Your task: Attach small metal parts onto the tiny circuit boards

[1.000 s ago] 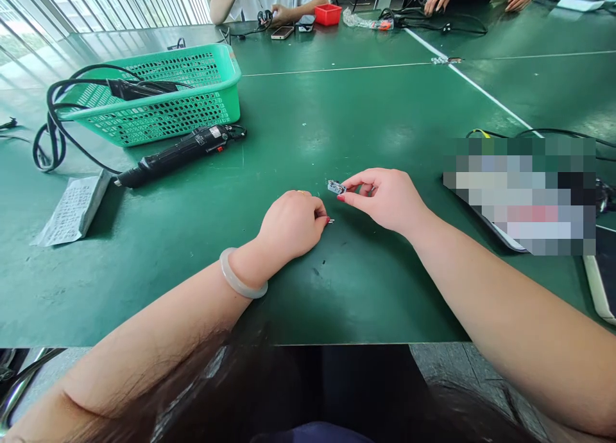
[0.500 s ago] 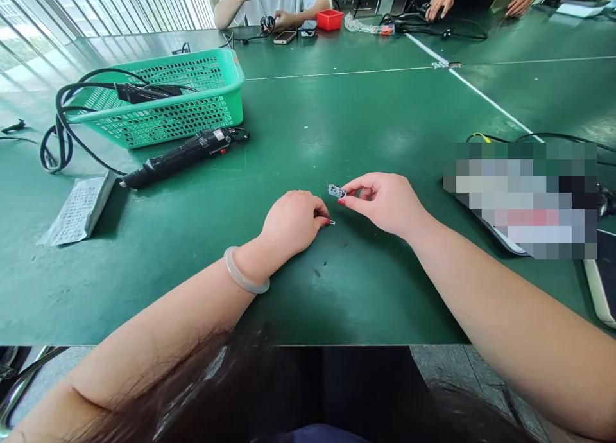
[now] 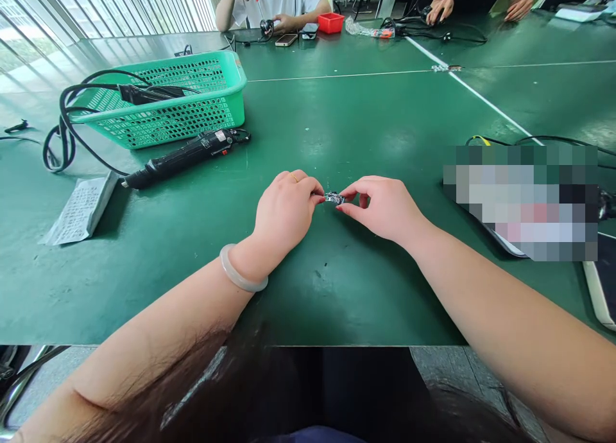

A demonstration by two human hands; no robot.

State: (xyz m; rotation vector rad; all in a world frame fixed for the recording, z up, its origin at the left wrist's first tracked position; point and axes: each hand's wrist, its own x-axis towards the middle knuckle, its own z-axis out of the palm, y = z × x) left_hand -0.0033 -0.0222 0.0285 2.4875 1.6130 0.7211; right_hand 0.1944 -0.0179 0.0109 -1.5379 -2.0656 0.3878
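A small circuit board (image 3: 334, 198) with pale and dark parts is held just above the green table between my two hands. My right hand (image 3: 385, 205) pinches its right end between thumb and fingers. At the board's left end, my left hand (image 3: 287, 208) is closed in a pinch, with a ring and a pale bangle on that arm. The tiny light piece that was at its fingertips is mostly hidden there, and I cannot tell whether it sits in the board.
To the left are a green basket (image 3: 166, 125) with black cable, a black electric screwdriver (image 3: 187, 155) and a paper-wrapped packet (image 3: 81, 208). A blurred-out item (image 3: 520, 202) lies right. Across the table (image 3: 337, 122), two people handle cables near a red box (image 3: 330, 23).
My left hand has risen from the tabletop and moved away from me, bringing its fingertips against the board. The board has turned slightly and shifted a little left in my right hand.
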